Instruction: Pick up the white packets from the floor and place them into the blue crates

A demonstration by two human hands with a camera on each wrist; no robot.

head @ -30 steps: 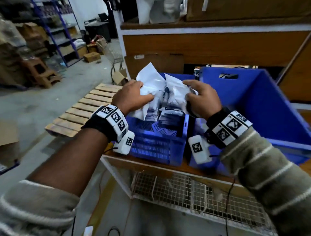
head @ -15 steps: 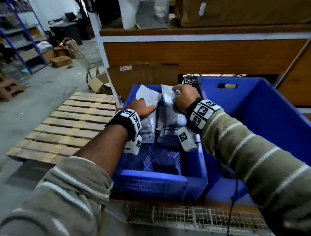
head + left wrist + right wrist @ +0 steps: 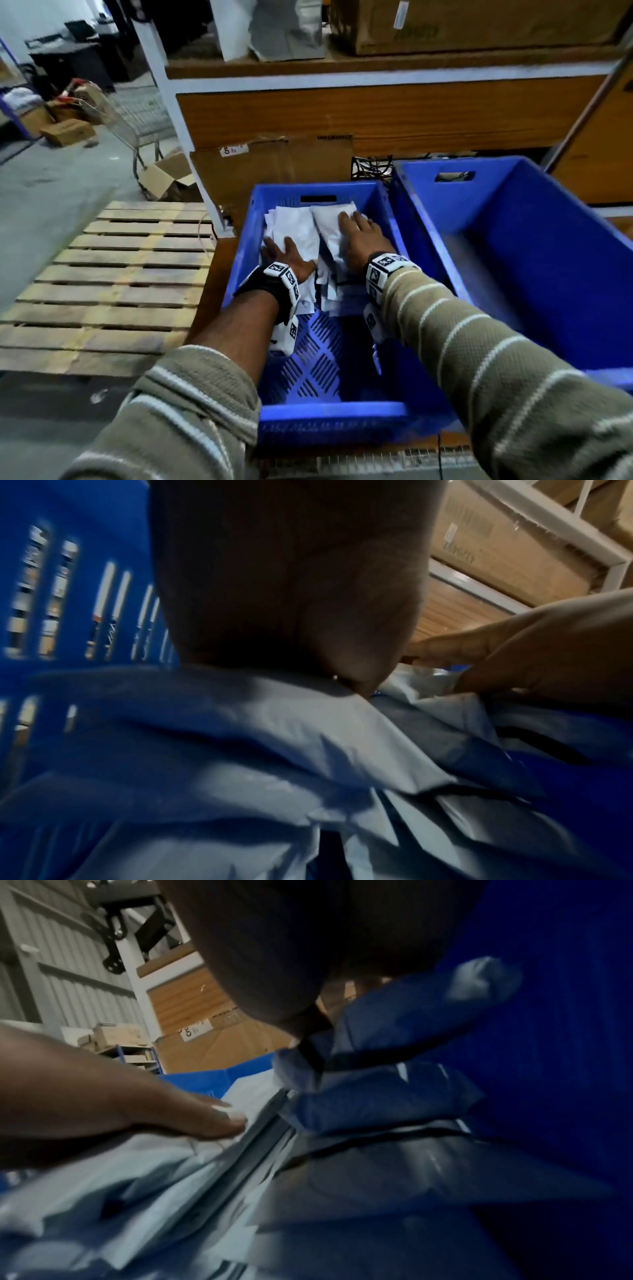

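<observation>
A heap of white packets [image 3: 301, 229] lies at the far end of the smaller blue crate [image 3: 329, 416]. My left hand [image 3: 284, 255] presses flat on the left packets, fingers spread. My right hand [image 3: 359, 229] lies flat on the right packets, fingers straight. In the left wrist view my palm [image 3: 291, 588] rests on a white packet [image 3: 205, 737] beside the slotted crate wall [image 3: 68, 615]. Crumpled packets [image 3: 377, 1110] under my right palm fill the right wrist view, with the left hand [image 3: 137, 1104] beside them. Neither hand grips anything.
A larger blue crate [image 3: 534, 260] with nothing inside stands tilted at the right. A wooden pallet [image 3: 113, 277] lies on the floor at the left. Wooden shelving [image 3: 376, 113] with cardboard boxes rises behind the crates. A wire rack [image 3: 359, 462] sits below the front edge.
Both hands carried bunches of packets down into the smaller crate, let them go, and now press flat on them. The view has tilted down over the crate.
</observation>
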